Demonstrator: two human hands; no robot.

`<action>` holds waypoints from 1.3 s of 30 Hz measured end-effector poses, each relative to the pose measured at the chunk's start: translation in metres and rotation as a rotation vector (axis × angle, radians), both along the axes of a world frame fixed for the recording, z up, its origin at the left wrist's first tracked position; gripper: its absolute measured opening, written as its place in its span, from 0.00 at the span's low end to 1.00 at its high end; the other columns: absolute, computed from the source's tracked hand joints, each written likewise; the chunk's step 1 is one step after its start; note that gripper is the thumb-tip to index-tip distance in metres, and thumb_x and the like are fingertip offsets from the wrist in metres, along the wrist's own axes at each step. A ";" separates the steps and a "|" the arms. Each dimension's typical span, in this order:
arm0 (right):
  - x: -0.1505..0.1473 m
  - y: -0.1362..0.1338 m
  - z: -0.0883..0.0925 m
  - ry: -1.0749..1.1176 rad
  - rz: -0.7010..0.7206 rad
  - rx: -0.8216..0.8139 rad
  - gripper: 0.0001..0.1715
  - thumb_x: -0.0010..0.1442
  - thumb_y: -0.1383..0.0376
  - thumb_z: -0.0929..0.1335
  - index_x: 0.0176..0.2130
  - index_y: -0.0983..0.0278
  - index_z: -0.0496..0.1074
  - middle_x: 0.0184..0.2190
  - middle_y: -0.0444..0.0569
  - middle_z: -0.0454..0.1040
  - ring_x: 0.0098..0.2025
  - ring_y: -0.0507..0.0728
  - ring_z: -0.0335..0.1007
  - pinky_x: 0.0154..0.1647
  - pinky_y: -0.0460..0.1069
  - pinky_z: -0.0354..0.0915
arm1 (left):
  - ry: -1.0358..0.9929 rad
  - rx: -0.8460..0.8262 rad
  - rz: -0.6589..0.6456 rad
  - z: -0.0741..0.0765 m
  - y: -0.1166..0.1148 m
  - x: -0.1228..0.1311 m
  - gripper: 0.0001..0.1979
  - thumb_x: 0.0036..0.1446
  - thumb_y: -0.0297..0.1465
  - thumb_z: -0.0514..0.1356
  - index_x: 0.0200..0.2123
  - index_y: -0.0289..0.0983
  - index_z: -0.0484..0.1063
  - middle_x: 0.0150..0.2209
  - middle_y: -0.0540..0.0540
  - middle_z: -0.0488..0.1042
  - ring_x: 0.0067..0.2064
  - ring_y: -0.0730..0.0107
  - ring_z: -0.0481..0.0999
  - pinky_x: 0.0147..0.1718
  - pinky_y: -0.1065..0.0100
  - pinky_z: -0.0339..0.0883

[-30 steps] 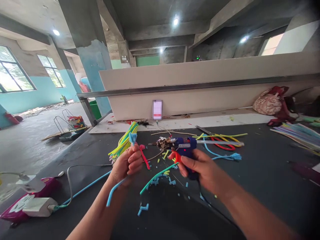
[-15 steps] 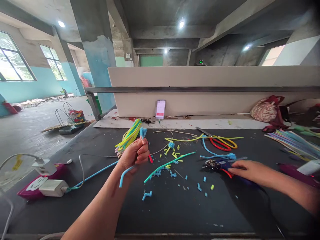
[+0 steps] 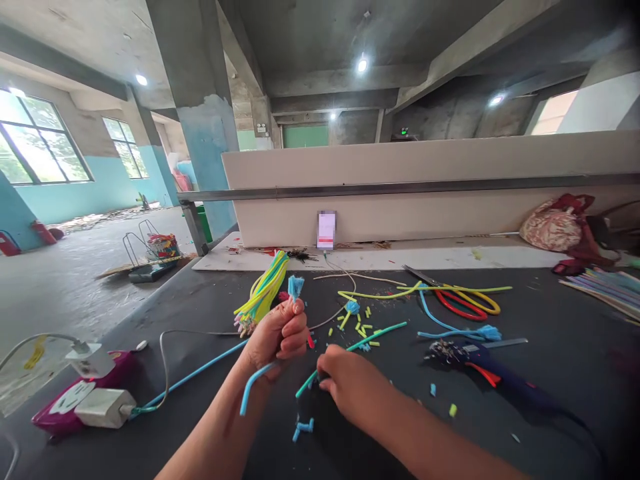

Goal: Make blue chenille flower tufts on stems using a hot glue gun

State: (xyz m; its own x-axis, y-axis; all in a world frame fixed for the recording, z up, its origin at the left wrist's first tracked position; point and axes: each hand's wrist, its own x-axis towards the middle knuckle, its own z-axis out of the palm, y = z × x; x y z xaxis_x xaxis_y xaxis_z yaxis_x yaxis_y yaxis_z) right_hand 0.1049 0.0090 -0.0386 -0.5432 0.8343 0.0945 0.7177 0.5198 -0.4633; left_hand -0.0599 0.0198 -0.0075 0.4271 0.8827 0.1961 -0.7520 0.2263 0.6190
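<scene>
My left hand [image 3: 283, 333] is closed round a blue pipe cleaner [image 3: 253, 387]; its bent tail hangs below the fist and a blue tufted end [image 3: 295, 287] sticks out above. Low over the table, my right hand [image 3: 345, 383] has its fingers drawn together beside a green pipe cleaner [image 3: 377, 335], among short blue pieces [image 3: 303, 427]. Whatever its fingertips hold, if anything, is hidden. To the right lies a dark blue glue gun [image 3: 505, 380] with a red trigger, touched by neither hand. Short yellow pieces [image 3: 363, 330] lie beyond the right hand.
A yellow and green pipe cleaner bundle [image 3: 265, 287] lies behind my left hand. Scissors [image 3: 463, 303] and a tufted blue stem [image 3: 487, 333] lie at right. Purple power strips [image 3: 55, 417] with plugs sit at left. A phone [image 3: 327, 230] leans against the back board.
My right hand has left the glue gun and moved left to the pieces in the middle of the table. My left hand still holds the blue pipe cleaner. The view has shifted slightly.
</scene>
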 end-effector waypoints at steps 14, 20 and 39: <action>0.019 0.022 0.003 0.340 -0.087 -0.416 0.05 0.56 0.69 0.58 0.30 0.60 0.60 0.18 0.37 0.65 0.13 0.47 0.57 0.13 0.42 0.53 | 0.052 -0.043 -0.022 -0.003 -0.001 0.010 0.07 0.57 0.33 0.57 0.31 0.35 0.64 0.16 0.59 0.50 0.13 0.86 0.41 0.08 0.83 0.39; 0.026 0.022 0.001 0.474 -0.086 -0.436 0.04 0.53 0.68 0.64 0.27 0.62 0.65 0.17 0.38 0.65 0.18 0.48 0.59 0.18 0.43 0.53 | 0.156 -0.061 0.038 -0.004 0.000 0.014 0.08 0.58 0.33 0.54 0.30 0.35 0.64 0.16 0.58 0.53 0.13 0.86 0.44 0.07 0.82 0.38; 0.046 0.026 0.031 0.978 -0.199 -0.288 0.06 0.52 0.62 0.69 0.28 0.61 0.69 0.23 0.38 0.64 0.26 0.50 0.59 0.29 0.46 0.57 | 0.204 -0.163 -0.068 0.000 -0.006 0.018 0.06 0.58 0.29 0.54 0.29 0.35 0.60 0.21 0.56 0.54 0.15 0.88 0.43 0.09 0.85 0.38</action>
